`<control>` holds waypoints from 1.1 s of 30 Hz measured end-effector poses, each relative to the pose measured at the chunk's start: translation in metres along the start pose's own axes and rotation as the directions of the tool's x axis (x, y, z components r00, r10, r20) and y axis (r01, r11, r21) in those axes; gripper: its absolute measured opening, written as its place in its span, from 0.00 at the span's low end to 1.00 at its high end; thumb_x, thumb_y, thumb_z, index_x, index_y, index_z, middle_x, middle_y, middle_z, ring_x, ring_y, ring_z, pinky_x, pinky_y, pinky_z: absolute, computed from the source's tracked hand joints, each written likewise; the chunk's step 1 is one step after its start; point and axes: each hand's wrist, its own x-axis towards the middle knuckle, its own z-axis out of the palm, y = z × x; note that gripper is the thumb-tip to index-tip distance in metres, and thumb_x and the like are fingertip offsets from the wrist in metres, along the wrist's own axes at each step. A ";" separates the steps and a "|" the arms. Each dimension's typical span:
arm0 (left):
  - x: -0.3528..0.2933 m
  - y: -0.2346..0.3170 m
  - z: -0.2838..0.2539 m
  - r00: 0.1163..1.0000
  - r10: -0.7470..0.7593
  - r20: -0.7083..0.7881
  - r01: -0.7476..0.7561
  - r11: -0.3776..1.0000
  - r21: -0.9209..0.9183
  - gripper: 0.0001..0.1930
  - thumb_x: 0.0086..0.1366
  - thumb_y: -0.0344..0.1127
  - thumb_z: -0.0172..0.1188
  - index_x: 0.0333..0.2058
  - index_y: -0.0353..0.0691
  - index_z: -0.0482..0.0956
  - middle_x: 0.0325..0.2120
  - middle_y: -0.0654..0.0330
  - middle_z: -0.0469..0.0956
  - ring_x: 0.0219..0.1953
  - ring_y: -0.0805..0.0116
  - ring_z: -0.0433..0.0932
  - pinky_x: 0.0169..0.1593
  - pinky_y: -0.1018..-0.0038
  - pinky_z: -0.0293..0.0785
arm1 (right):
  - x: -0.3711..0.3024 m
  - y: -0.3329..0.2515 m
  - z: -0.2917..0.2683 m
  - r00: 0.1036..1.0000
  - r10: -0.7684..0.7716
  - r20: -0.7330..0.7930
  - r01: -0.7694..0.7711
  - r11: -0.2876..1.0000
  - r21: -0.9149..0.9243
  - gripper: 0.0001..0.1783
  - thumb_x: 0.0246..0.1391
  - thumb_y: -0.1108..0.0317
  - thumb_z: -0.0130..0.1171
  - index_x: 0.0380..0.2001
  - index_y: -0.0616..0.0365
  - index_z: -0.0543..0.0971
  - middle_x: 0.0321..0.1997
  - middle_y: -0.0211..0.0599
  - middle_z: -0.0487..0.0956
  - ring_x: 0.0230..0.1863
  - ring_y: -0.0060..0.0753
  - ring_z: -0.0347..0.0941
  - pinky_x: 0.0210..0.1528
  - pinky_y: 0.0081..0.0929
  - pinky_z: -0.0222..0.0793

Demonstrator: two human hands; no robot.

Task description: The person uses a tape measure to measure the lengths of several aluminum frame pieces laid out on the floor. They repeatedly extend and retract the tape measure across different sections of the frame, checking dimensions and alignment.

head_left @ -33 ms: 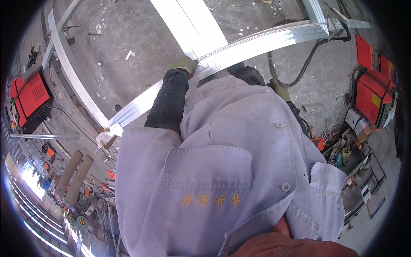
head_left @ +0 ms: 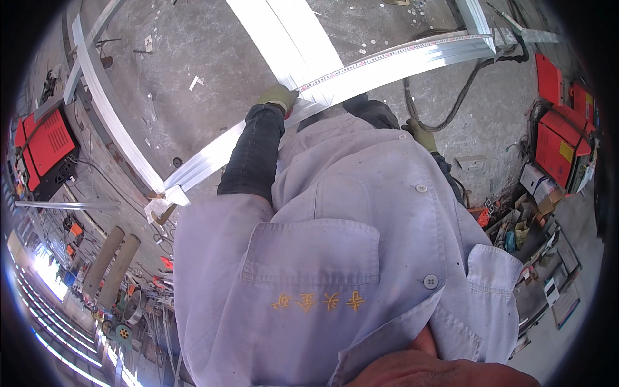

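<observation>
"What is near twelve o'clock?"
"We see our left hand (head_left: 278,97), gloved, curled around the left end of the tape (head_left: 387,56)."
"Where does the tape lie?"
"Along our silver frame (head_left: 393,72), from twelve towards two o'clock."
"And our right hand (head_left: 422,136)?"
"At two o'clock, gloved, beside a black cable (head_left: 454,108); we cannot tell whether it holds anything."
</observation>
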 end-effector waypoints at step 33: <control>-0.005 -0.020 0.027 0.976 0.132 -0.174 -0.132 0.991 0.013 0.22 0.74 0.54 0.56 0.45 0.45 0.91 0.37 0.50 0.88 0.44 0.48 0.86 0.51 0.57 0.79 | 0.048 -0.129 0.261 0.652 -0.445 0.615 0.720 0.109 -0.685 0.21 0.61 0.47 0.65 0.29 0.54 0.84 0.28 0.49 0.83 0.34 0.55 0.83 0.38 0.50 0.76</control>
